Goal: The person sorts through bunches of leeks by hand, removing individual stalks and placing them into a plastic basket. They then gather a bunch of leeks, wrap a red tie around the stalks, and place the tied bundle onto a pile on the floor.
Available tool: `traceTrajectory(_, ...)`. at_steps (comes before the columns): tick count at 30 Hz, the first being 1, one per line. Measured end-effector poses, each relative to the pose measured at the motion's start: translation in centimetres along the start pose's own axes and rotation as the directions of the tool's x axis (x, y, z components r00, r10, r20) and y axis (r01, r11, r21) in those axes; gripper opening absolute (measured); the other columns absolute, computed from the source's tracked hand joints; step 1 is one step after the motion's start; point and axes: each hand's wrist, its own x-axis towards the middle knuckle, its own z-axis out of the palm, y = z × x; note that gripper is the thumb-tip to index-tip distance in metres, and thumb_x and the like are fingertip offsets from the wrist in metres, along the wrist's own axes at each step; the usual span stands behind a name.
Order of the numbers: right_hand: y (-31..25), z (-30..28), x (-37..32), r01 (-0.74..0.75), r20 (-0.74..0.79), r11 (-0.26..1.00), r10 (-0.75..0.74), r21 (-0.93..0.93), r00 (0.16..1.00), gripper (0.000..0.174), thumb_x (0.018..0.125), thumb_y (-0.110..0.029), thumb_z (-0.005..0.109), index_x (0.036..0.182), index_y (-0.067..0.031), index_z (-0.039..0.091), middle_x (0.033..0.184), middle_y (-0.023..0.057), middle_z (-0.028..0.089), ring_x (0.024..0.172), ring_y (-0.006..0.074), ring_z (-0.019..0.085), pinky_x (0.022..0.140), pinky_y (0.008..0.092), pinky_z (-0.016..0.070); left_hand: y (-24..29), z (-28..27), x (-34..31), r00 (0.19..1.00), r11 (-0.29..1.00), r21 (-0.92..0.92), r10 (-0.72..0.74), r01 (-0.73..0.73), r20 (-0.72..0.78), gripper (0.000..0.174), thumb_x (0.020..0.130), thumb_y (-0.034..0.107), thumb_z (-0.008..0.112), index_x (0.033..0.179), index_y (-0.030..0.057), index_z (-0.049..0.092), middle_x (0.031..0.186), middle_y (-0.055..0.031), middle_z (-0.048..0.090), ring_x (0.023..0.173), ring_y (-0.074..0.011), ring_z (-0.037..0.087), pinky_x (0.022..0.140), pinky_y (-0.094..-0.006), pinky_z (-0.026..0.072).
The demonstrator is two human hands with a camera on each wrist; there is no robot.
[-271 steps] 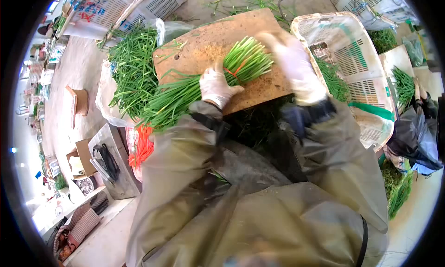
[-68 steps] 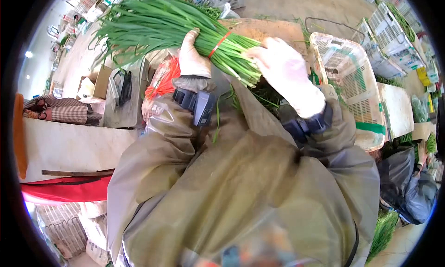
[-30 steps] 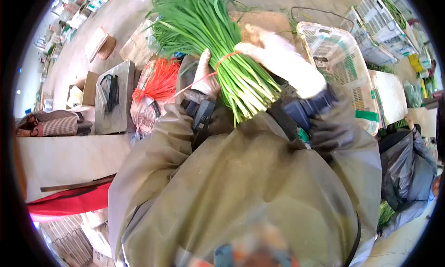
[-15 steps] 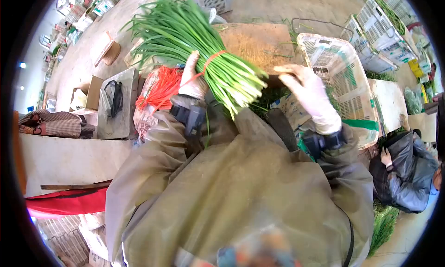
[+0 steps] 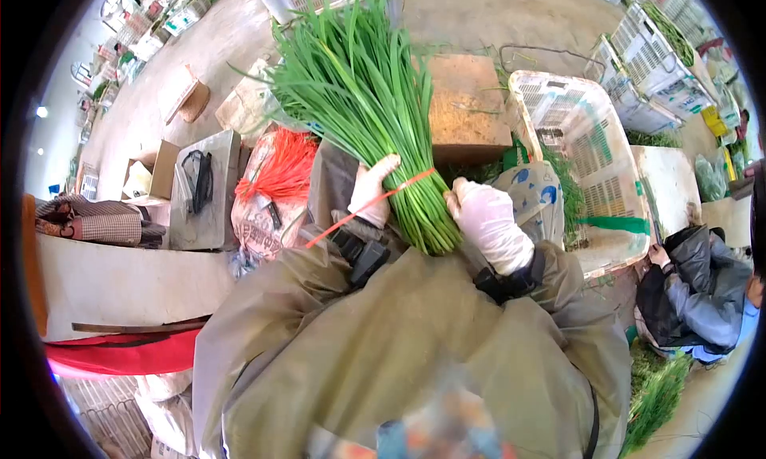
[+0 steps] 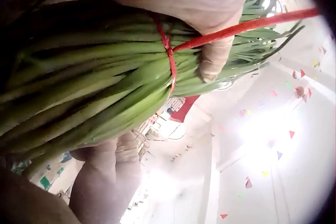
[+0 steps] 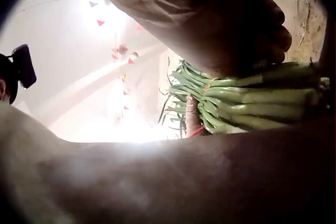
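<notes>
A bundle of long green stalks [image 5: 363,100] leans over the lap, leaves up and left, pale ends low. An orange-red band [image 5: 415,177] circles it, with a loose tail running down to the left. The gloved left hand [image 5: 372,192] grips the bundle beside the band, thumb across the stalks; the left wrist view shows its thumb next to the knotted band [image 6: 170,50]. Against the lower right side of the stalks lies the gloved right hand [image 5: 491,224], fingers curled at the stalk ends; in the right wrist view this hand [image 7: 231,24] is dark above the stalks [image 7: 257,100].
A wooden board [image 5: 467,100] stands beyond the bundle. A white crate [image 5: 594,132] holding greens is on the right, near another seated person [image 5: 698,287]. Red strips [image 5: 283,168] lie on a sack at left, beside a grey box [image 5: 203,188] and a carton [image 5: 163,168].
The bundle has swung more upright and come lower, closer to the lap. From near the board and crate, the right hand has moved left and down onto the stalk ends. The left hand keeps its grip.
</notes>
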Motion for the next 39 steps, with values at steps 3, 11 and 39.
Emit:
traceTrajectory(3,0.2,-0.8,-0.4,0.061,0.071,0.998,-0.061,-0.001,0.996,0.021,0.087,-0.026,0.060,0.079,-0.0062,0.059,0.070,0.0159,0.064,0.068,0.0349,0.065,0.061,0.0460,0.0502,-0.5,0.1,-0.8,0.996,0.990,-0.104,-0.094,0.094,0.006,0.050,0.079,0.010,0.072,0.124,0.0006,0.054,0.110,-0.0096,0.066,0.098,-0.0226,0.064,0.091,-0.0360,0.0503)
traceTrajectory(11,0.8,-0.8,-1.7,-0.042,0.352,0.971,-0.044,0.233,0.935,0.024,0.085,-0.031,0.060,0.082,-0.0071,0.062,0.075,0.0169,0.065,0.075,0.0371,0.064,0.067,0.0477,0.0493,-1.3,-0.8,-1.5,0.978,0.972,-0.118,-0.196,0.204,0.078,0.055,0.077,0.012,0.074,0.127,0.0014,0.053,0.114,-0.0101,0.066,0.101,-0.0249,0.065,0.093,-0.0391,0.0502)
traceTrajectory(39,0.9,-2.1,7.1,-0.187,-0.058,0.673,0.324,0.716,0.944,0.023,0.086,-0.025,0.069,0.092,-0.0035,0.064,0.073,0.0071,0.065,0.066,0.0179,0.063,0.065,0.0308,0.0503,-0.4,3.6,-0.9,0.993,0.980,0.196,-0.051,0.029,0.109,0.073,0.071,0.010,0.085,0.132,0.0008,0.045,0.117,-0.0098,0.063,0.106,-0.0221,0.060,0.095,-0.0346,0.0459)
